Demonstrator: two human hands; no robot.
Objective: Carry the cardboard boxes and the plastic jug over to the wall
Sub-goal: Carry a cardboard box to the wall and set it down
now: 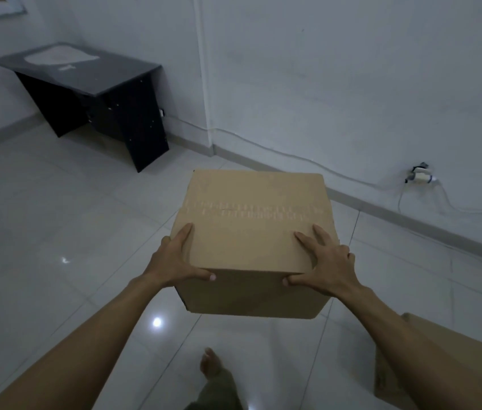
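A closed brown cardboard box [251, 232] with a taped seam across its top is held up above the tiled floor in the middle of the view. My left hand [174, 258] grips its near left corner, fingers along the side and thumb on the front face. My right hand [327, 261] grips the near right corner, fingers spread on the top and thumb on the front. A second cardboard box [446, 368] stands on the floor at the lower right, partly behind my right forearm. No plastic jug is in view.
The white wall [352, 84] runs diagonally ahead with a grey skirting, a cable along it and a socket with a plug [420, 176]. A dark desk [91, 93] stands in the far left corner. My bare foot [211, 365] is on the glossy tiles below.
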